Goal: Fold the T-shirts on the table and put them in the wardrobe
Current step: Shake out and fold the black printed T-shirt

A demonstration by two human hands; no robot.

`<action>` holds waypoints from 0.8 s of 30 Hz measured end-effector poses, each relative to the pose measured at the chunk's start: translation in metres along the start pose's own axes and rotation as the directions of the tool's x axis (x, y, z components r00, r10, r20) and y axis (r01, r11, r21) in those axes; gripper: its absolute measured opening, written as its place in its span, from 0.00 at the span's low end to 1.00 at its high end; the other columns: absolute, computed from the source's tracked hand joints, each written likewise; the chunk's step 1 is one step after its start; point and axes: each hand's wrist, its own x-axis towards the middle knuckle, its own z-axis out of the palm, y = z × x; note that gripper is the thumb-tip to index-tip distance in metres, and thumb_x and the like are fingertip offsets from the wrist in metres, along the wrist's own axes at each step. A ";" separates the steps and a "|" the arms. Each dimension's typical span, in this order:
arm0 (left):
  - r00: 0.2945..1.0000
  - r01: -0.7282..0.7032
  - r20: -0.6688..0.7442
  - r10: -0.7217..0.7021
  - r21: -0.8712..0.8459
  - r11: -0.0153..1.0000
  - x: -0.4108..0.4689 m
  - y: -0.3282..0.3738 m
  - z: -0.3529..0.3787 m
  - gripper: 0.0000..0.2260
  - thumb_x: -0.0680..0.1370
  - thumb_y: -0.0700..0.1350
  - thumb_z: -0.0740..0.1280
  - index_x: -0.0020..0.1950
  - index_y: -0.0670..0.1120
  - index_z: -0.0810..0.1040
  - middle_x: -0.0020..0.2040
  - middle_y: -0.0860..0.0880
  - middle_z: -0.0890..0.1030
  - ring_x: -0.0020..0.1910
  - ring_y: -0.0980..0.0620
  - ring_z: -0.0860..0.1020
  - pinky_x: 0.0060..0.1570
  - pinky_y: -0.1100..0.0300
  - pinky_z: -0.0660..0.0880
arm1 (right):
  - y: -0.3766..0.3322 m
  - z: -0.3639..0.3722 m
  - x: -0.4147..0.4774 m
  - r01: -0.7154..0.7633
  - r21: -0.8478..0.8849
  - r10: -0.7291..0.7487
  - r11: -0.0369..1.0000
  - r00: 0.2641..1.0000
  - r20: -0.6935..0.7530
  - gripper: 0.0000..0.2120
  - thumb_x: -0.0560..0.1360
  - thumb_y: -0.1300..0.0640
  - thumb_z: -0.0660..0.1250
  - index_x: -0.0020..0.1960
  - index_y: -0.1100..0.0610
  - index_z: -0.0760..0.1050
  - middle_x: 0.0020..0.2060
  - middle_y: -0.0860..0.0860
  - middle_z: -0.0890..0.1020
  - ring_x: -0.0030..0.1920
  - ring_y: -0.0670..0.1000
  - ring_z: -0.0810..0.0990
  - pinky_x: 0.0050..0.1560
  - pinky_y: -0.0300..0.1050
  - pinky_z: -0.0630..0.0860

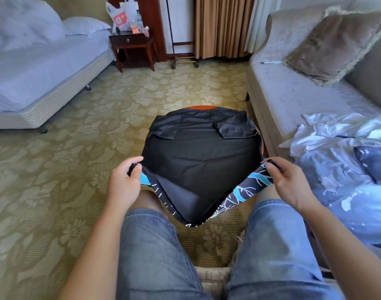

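A black T-shirt [201, 152] lies back-side up over a small round reddish table [200, 107], both sleeves folded inward near the far end. Its lower part is lifted off the table and shows a blue and white print on the underside. My left hand [125, 180] pinches the shirt's left bottom edge. My right hand [288, 180] pinches the right bottom edge. The hem sags between my knees. The table is almost wholly hidden by the shirt.
A grey sofa [293, 94] with a cushion [336, 44] runs along the right, with several light and blue garments [347, 161] heaped on its near seat. A bed [40, 72] stands at the left, a dark nightstand [133, 46] and a rack behind. Patterned carpet [77, 148] covers the floor.
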 end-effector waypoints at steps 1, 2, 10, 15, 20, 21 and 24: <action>1.000 -0.001 -0.006 0.001 -0.003 1.000 -0.004 -0.002 -0.001 0.12 0.80 0.37 0.62 0.60 0.45 0.80 0.53 0.53 0.79 0.52 0.55 0.75 0.50 0.63 0.68 | 0.001 -0.003 -0.004 -0.002 0.004 0.002 1.000 1.000 -0.012 0.09 0.80 0.61 0.61 0.46 0.51 0.78 0.40 0.50 0.82 0.43 0.51 0.81 0.45 0.46 0.77; 1.000 0.000 -0.007 0.000 -0.010 1.000 -0.004 -0.006 -0.001 0.12 0.80 0.36 0.62 0.60 0.45 0.81 0.53 0.52 0.80 0.51 0.53 0.76 0.50 0.61 0.70 | 0.003 -0.006 -0.006 -0.006 0.010 0.006 1.000 1.000 -0.027 0.09 0.80 0.61 0.61 0.46 0.53 0.78 0.40 0.51 0.82 0.43 0.51 0.80 0.44 0.43 0.75; 0.989 0.058 -0.135 -0.061 -0.025 0.998 -0.009 -0.015 -0.002 0.13 0.80 0.37 0.61 0.61 0.45 0.80 0.55 0.52 0.80 0.56 0.49 0.77 0.57 0.55 0.72 | 0.023 -0.027 -0.022 -0.118 0.106 0.134 0.987 0.978 -0.158 0.09 0.80 0.62 0.61 0.44 0.57 0.78 0.39 0.54 0.82 0.38 0.42 0.79 0.39 0.30 0.74; 0.966 0.106 -0.231 -0.120 -0.072 0.992 0.022 -0.016 0.010 0.13 0.81 0.37 0.61 0.62 0.44 0.79 0.59 0.45 0.81 0.59 0.46 0.77 0.61 0.53 0.72 | 0.030 -0.024 0.015 -0.147 0.032 0.150 0.989 0.953 -0.264 0.09 0.81 0.61 0.60 0.44 0.57 0.76 0.38 0.55 0.79 0.40 0.49 0.77 0.39 0.36 0.71; 0.960 0.199 -0.186 -0.208 -0.066 0.978 0.088 -0.005 0.027 0.13 0.81 0.39 0.60 0.63 0.44 0.79 0.61 0.46 0.79 0.61 0.46 0.76 0.60 0.57 0.71 | 0.034 -0.003 0.081 -0.162 -0.041 0.138 0.986 0.928 -0.347 0.10 0.80 0.58 0.58 0.49 0.60 0.78 0.39 0.54 0.78 0.42 0.54 0.74 0.42 0.43 0.65; 0.958 0.207 -0.189 -0.218 -0.074 0.975 0.104 -0.004 0.029 0.13 0.81 0.39 0.60 0.63 0.45 0.79 0.62 0.47 0.79 0.61 0.46 0.76 0.62 0.56 0.72 | 0.031 -0.001 0.098 -0.166 -0.039 0.140 0.985 0.918 -0.372 0.10 0.80 0.59 0.58 0.49 0.61 0.77 0.39 0.55 0.77 0.42 0.54 0.73 0.41 0.43 0.63; 0.944 0.237 -0.212 -0.253 -0.098 0.967 0.150 0.001 0.037 0.13 0.82 0.41 0.59 0.64 0.47 0.77 0.64 0.47 0.78 0.62 0.46 0.76 0.65 0.52 0.72 | 0.029 0.003 0.148 -0.187 -0.029 0.158 0.982 0.894 -0.420 0.12 0.81 0.60 0.56 0.53 0.63 0.77 0.42 0.58 0.78 0.44 0.55 0.74 0.42 0.43 0.63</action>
